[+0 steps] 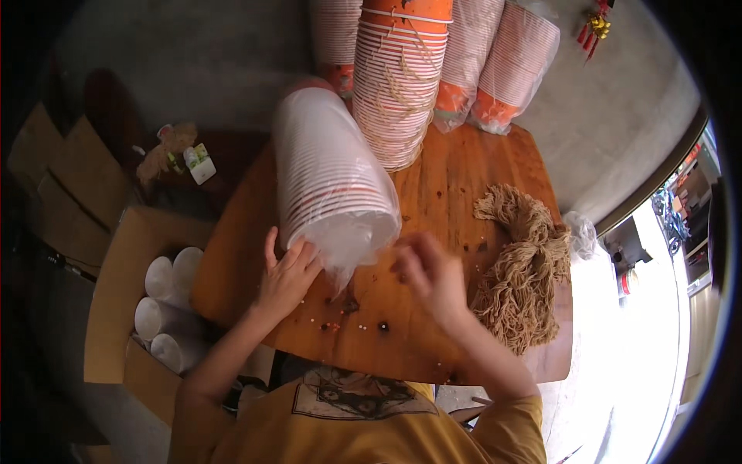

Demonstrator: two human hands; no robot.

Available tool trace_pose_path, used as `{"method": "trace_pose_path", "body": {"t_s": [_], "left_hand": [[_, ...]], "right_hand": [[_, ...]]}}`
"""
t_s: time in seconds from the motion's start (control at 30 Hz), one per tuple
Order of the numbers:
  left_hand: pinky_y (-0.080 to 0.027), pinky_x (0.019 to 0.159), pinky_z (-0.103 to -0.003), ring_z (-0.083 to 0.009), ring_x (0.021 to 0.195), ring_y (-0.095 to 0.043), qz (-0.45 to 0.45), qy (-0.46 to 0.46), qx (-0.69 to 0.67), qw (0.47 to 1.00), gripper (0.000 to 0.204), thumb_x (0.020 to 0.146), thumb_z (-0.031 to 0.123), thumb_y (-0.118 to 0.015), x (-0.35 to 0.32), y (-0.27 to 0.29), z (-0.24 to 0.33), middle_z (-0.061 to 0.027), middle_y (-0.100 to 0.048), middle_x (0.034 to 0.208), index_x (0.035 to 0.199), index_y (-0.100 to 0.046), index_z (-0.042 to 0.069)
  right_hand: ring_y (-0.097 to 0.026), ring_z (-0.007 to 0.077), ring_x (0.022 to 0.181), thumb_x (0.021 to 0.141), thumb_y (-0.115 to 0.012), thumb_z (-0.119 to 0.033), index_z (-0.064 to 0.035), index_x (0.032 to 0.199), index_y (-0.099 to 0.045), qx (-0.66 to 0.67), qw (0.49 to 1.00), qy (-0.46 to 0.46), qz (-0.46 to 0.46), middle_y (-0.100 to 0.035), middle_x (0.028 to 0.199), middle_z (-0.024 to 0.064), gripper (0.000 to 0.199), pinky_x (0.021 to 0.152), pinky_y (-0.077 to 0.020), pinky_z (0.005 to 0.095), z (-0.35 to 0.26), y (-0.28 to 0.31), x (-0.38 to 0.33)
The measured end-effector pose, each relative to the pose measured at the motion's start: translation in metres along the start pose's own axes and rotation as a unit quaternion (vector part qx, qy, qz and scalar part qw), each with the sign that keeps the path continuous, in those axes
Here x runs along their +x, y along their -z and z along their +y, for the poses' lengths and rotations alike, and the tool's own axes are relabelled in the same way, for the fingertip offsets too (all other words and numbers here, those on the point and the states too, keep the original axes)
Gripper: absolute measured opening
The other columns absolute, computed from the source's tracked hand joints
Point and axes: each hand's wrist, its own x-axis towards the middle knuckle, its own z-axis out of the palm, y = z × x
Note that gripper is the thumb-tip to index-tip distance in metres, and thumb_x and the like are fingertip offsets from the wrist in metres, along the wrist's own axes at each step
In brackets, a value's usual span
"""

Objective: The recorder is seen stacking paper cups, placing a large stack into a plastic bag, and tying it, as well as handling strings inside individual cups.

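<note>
Stack of white cups in a clear plastic sleeve, lying tilted on the wooden table, wide end toward the person. The cups are white with thin red-orange rims showing as rings through the wrap, and the loose plastic bunches up at the near end, right between the two hands.

Going left to right: off to the left of the left hand there's an open cardboard box with more white rolls or sleeves standing inside. The left hand is flat against the lower left edge of the stack, fingers spread, pressing on it rather than closed round it. The right hand is just right of the stack's open end, fingers curled by the plastic; it's blurred, so I can't tell if it's actually pinching the wrap. Right of that hand sits a pile of tan string. Beyond the hands, more wrapped orange-and-white cup stacks stand upright.
</note>
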Motion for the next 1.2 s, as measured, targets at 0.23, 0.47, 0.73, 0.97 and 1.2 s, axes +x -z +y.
{"method": "trace_pose_path", "body": {"t_s": [0.23,0.47,0.73,0.97,1.2], "left_hand": [[-0.021,0.107,-0.064,-0.0263,0.114,-0.05,0.021,0.037,-0.122,0.992,0.014,0.084,0.017,-0.059,0.021,-0.005,0.026,-0.0089,-0.058,0.102,0.095,-0.061,0.008],[-0.024,0.104,-0.064,-0.0286,0.104,-0.055,0.049,0.103,-0.119,0.986,0.03,0.084,0.019,-0.061,0.041,-0.004,0.02,-0.0108,-0.059,0.097,0.106,-0.048,0.004],[-0.021,0.107,-0.061,-0.025,0.096,-0.057,0.1,0.148,-0.104,0.978,0.028,0.08,0.011,-0.065,0.047,-0.023,0.016,-0.0064,-0.062,0.09,0.106,-0.055,0.01],[-0.02,0.107,-0.056,-0.0287,0.092,-0.056,0.015,0.128,-0.202,0.971,0.029,0.075,0.009,-0.071,0.039,0.035,0.049,-0.0078,-0.059,0.088,0.097,-0.052,0.007],[-0.052,0.074,-0.034,-0.0167,0.084,-0.061,-0.137,0.422,-0.824,0.351,0.024,0.095,0.022,-0.059,0.049,0.055,0.097,-0.005,-0.057,0.089,0.111,-0.049,0.006]], "right_hand": [[-0.064,0.0422,0.078,0.086,-0.064,-0.021,-0.009,0.116,-0.039,-0.153,0.988,-0.012,-0.032,-0.064,0.085,0.0198,0.041,0.064,-0.0492,0.0478,0.023,-0.049,0.022],[-0.062,0.036,0.079,0.083,-0.058,0.001,-0.0042,0.116,-0.04,-0.038,0.978,0.117,-0.167,-0.061,0.092,0.0163,0.038,0.068,-0.0508,0.0392,0.009,-0.026,-0.049],[-0.06,0.0283,0.071,0.084,-0.063,-0.007,-0.0068,0.099,-0.05,0.093,0.953,0.128,-0.257,-0.055,0.083,0.0102,0.02,0.063,-0.0493,0.0358,-0.032,0.014,-0.113],[-0.059,0.0306,0.069,0.081,-0.062,-0.002,-0.0038,0.102,-0.057,0.089,0.974,0.096,-0.187,-0.058,0.085,0.013,0.021,0.062,-0.0494,0.0344,-0.035,0.054,-0.121],[-0.06,0.0294,0.087,0.073,-0.061,-0.004,-0.0071,0.108,-0.06,-0.04,0.948,0.154,-0.276,-0.059,0.092,0.0109,0.035,0.078,-0.0508,0.0369,-0.048,0.048,-0.118]]}}
